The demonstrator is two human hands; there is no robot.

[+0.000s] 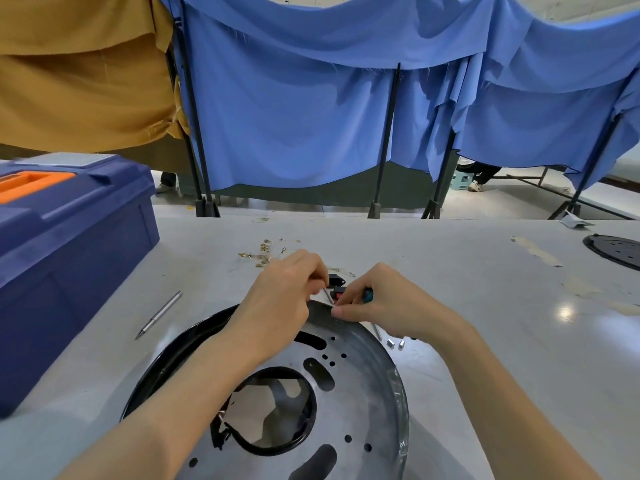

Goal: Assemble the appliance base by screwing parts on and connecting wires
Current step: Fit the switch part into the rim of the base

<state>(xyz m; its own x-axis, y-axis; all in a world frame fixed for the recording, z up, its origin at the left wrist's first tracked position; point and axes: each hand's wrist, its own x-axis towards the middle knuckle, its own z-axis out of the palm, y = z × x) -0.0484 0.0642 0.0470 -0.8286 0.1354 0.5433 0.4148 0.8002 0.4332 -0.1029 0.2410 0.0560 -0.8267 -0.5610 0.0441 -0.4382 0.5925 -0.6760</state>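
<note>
The round metal appliance base (pixel 360 403) lies on the table in front of me, tilted up at its far rim, with a black ring under it and a black wire (pixel 249 445) in its centre hole. My left hand (pixel 280 299) pinches a thin metal shaft (pixel 327 295) at the far rim. My right hand (pixel 384 303) grips a screwdriver with a teal handle (pixel 367 294), and its fingertips press on the rim. A small black and red part (pixel 337 285) sits just behind the rim, between my hands.
A blue toolbox (pixel 69 251) with an orange handle stands at the left. A silver bit (pixel 159 315) lies beside it. Small brass terminals and wires (pixel 263 252) lie beyond my hands. Two small metal pieces (pixel 395 344) rest right of the base. Another black disc (pixel 616 251) is far right.
</note>
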